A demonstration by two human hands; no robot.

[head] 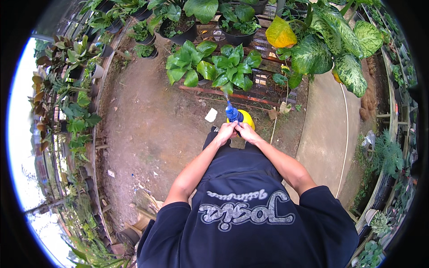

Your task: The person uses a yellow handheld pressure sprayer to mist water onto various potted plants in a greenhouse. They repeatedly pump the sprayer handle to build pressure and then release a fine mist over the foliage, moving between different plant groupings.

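A yellow pump sprayer bottle with a blue head and nozzle is held upright in front of my body. Both hands meet at its blue top, on the side nearest me. My left hand and my right hand close around this part, their fingers touching; which hand grips the handle or trigger cannot be told. The nozzle points away from me, towards a broad-leaved green potted plant on a slatted rack. A similar potted plant stands to its left.
Black pots stand farther back on the rack. A variegated dieffenbachia with a yellow leaf overhangs it at right. Plant benches line both sides. A pale hose or cord runs along the concrete path. A white scrap lies on the dirt.
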